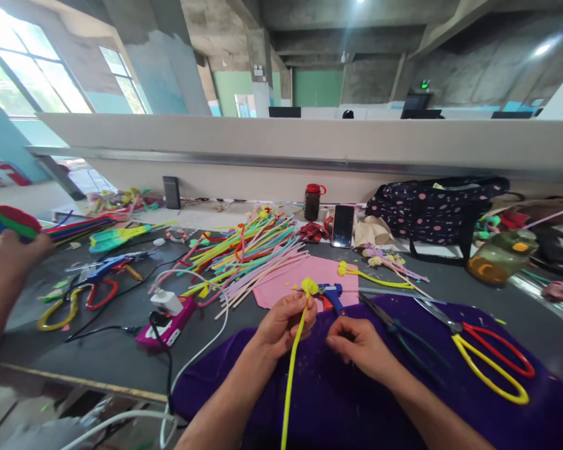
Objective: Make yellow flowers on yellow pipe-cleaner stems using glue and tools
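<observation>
My left hand [284, 322] pinches a yellow pipe cleaner flower [310, 286] just under its fluffy head, and the long stem hangs down past my wrist. To its right, my right hand [363, 347] is closed with curled fingers, apart from the flower; whatever it may hold is hidden. A blue glue gun [334, 297] lies just beyond both hands on a pink sheet [276, 281]. Another yellow pipe cleaner piece [380, 277] with a bobbled end rests behind it. Beside my right hand, dark-handled pliers [403, 337] and red-and-yellow scissors [488, 359] lie on purple cloth [351, 412].
Colourful pipe cleaners [248, 253] are heaped mid-table. A magenta power strip [166, 325] with cables sits at left. Another person's hand [16, 256] holds coloured material there. Behind stand a phone [342, 226], bottle [312, 203], patterned bag [431, 212] and green jug [497, 259].
</observation>
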`<state>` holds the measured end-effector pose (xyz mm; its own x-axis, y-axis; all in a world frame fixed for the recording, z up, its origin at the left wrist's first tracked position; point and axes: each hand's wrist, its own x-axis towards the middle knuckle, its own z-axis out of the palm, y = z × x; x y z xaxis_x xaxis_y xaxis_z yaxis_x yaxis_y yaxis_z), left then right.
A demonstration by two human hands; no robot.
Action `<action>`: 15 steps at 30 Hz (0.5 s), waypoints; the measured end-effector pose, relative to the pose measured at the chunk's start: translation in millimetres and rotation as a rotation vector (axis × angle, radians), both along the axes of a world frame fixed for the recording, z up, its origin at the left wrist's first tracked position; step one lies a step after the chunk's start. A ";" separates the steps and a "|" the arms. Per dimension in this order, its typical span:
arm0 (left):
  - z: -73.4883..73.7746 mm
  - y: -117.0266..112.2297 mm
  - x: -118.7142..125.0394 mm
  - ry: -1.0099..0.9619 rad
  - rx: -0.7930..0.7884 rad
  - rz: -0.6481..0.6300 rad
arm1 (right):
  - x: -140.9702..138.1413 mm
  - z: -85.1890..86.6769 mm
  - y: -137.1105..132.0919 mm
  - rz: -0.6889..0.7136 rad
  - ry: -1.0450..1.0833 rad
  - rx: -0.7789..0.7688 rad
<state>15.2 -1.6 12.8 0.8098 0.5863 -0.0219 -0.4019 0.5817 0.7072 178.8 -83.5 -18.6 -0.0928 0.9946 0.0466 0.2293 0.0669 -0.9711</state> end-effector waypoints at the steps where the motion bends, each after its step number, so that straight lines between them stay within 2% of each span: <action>1: 3.2 -2.1 1.0 -0.013 0.011 -0.004 | 0.8 -0.7 0.7 0.008 0.059 -0.002; 4: 9.7 -7.5 4.9 0.065 0.100 0.038 | 0.6 0.2 1.1 0.062 0.223 0.002; 8: 9.2 -10.2 12.5 0.283 0.292 0.141 | -4.6 3.2 -0.8 0.117 0.380 0.039; 12: 2.0 -9.6 20.4 0.358 0.404 0.126 | -7.5 2.2 -0.4 0.069 0.384 0.075; 15: -4.6 -9.9 24.9 0.365 0.431 0.123 | -6.5 -0.8 0.6 -0.013 0.303 0.132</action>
